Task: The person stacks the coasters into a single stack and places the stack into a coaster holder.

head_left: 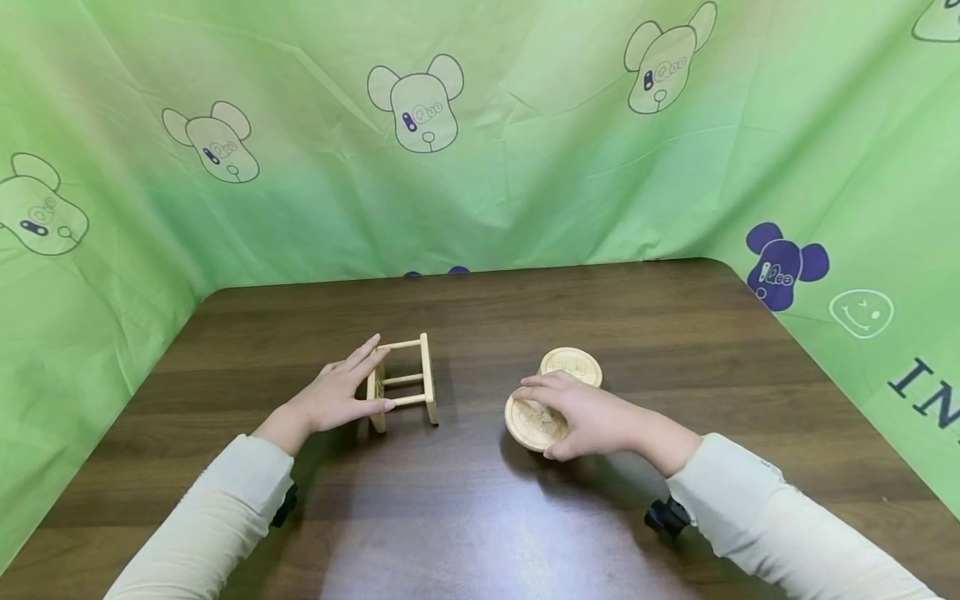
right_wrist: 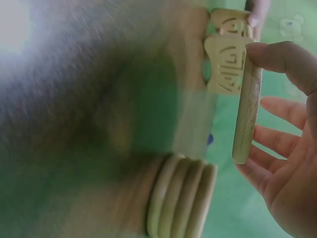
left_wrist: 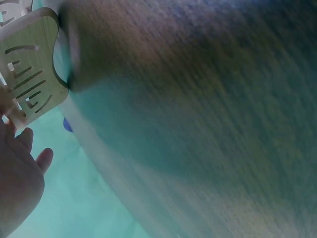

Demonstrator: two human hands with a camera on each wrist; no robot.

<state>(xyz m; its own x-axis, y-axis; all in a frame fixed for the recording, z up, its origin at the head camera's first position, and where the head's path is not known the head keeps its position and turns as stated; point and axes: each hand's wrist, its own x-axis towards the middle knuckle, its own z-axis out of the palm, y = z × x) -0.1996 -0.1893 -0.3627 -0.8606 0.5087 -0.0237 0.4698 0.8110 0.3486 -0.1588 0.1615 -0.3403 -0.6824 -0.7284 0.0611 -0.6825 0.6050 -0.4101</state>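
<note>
Pale sleeves (head_left: 772,508) lie nearest. At one o'clock, a disc (head_left: 534,425) is rim-pinched by the right hand (head_left: 585,410), off the stack (head_left: 573,363), presumably sparing its faces; at eleven, the rack (head_left: 428,379) is gripped, likely steadied, by the left hand's (head_left: 336,397) parted thumb and fingers.

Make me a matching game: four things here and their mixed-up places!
1. single round carved pale wooden disc
2. stack of round pale wooden discs
3. pale wooden frame with rods
4. green cloth printed with cartoon heads

A. hanging behind the dark brown wooden table
B. touched by the left hand
C. held in the right hand
D. piled on the table

Pairs: 1-C; 2-D; 3-B; 4-A
</note>
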